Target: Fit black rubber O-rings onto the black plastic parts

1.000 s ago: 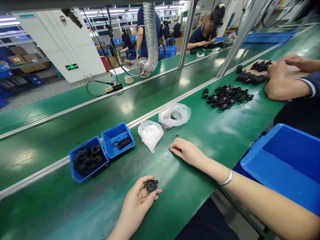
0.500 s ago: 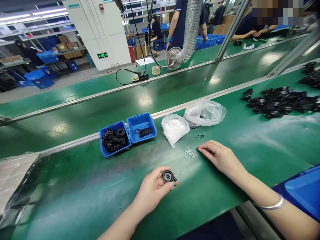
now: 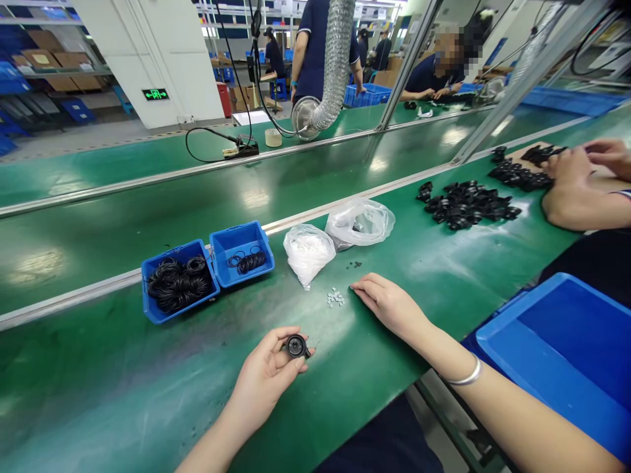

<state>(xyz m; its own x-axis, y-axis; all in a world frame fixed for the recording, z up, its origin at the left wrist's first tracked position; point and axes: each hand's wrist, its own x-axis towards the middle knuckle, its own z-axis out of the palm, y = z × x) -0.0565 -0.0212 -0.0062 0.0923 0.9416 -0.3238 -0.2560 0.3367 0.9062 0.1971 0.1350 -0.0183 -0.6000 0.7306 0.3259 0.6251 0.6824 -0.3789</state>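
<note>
My left hand (image 3: 269, 364) is closed around a small round black plastic part (image 3: 296, 346), its open, cup-like face turned up and a short stub at its side. Over the green tabletop, my right hand (image 3: 387, 302) has thumb and forefinger pinched together; what lies between the tips, if anything, is too small to make out. Just left of those fingertips is a scatter of small pale square pieces (image 3: 335, 297). A few tiny black pieces (image 3: 353, 265) lie beyond them. Farther back stand a clear bag of white pieces (image 3: 309, 253) and an open plastic bag (image 3: 362, 223) with dark contents.
Two blue bins hold black rubber rings: a fuller bin (image 3: 180, 281) and a bin with fewer (image 3: 241, 253). Black parts (image 3: 466, 205) are heaped at right, near a co-worker's hands (image 3: 576, 167). A blue tray (image 3: 562, 368) sits by my right forearm. A metal rail (image 3: 315, 217) runs behind.
The view has swung to the right, so the table's things appear farther left, and a co-worker's hands and more of the blue tray show. Both my hands keep nearly the same pose.
</note>
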